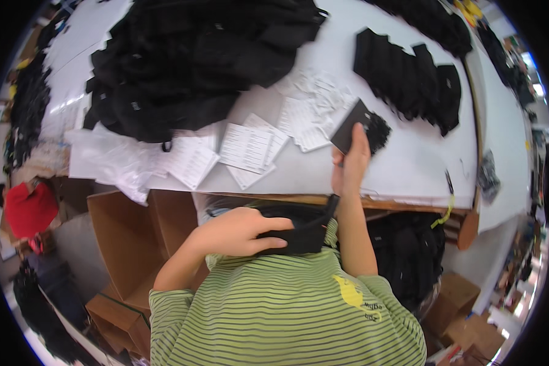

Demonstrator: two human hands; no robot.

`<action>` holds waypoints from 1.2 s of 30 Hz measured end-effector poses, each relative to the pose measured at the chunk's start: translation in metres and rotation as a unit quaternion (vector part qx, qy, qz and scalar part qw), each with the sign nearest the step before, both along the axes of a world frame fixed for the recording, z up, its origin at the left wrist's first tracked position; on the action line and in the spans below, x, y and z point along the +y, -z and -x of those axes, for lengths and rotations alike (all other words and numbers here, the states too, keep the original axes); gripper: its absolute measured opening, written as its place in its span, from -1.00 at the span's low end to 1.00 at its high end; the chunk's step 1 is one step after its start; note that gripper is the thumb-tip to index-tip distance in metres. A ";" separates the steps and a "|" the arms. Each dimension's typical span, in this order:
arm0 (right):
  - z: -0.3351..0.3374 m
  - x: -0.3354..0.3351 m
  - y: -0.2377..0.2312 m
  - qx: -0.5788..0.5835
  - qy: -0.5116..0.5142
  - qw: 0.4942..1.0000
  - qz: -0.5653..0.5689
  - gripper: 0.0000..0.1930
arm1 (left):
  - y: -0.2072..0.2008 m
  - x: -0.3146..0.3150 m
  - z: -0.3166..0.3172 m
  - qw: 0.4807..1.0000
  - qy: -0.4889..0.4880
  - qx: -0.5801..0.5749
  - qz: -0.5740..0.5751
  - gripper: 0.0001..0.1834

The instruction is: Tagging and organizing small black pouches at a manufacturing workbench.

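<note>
Black, soft cloth [305,240] is clamped in the left hand [245,230]; the right hand [351,165] grips a flat, rectangular dark card [349,127] beside a frizzy black clump [380,133].

One left hand [250,233] is holding one black bag [305,239]; one right hand [352,165] is holding at least one dark card [349,127]. At least three black heaps [189,61] are lying toward the bench's [409,161] far edge. Along its near edge, one plastic bag [117,160] and more than five papers [246,148] are lying.
</note>
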State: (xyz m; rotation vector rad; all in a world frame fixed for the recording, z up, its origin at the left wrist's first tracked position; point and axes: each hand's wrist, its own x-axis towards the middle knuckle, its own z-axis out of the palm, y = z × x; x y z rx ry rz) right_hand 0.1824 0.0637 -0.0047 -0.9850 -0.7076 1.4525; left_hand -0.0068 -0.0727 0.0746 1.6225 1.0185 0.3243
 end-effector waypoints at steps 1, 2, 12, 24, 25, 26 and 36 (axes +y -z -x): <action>0.002 -0.001 0.000 -0.003 0.074 0.994 0.083 -0.79 | 0.002 -0.001 0.001 0.999 0.001 -0.018 -0.030 -0.70; 0.001 -0.001 0.000 -0.031 0.098 0.989 0.105 -0.79 | 0.003 0.000 0.003 0.999 0.014 -0.014 -0.025 -0.68; -0.005 0.006 0.013 0.007 0.002 1.000 0.014 -0.77 | 0.002 0.002 0.003 0.998 0.028 -0.045 -0.028 -0.58; -0.018 -0.025 -0.073 -0.394 -0.380 0.828 -0.122 -0.65 | 0.016 -0.005 0.001 0.967 -0.151 0.086 -0.188 -0.73; -0.013 -0.030 -0.081 -0.426 -0.422 0.795 -0.095 -0.74 | 0.009 -0.003 -0.003 0.966 -0.172 0.110 -0.157 -0.76; -0.011 -0.031 -0.086 -0.485 -0.453 0.741 -0.101 -0.76 | 0.014 -0.003 -0.004 0.962 -0.175 0.103 -0.180 -0.77; -0.051 -0.036 -0.076 -0.508 -0.592 0.617 -0.107 -0.58 | 0.025 0.028 -0.008 0.991 -0.017 0.101 -0.081 -0.76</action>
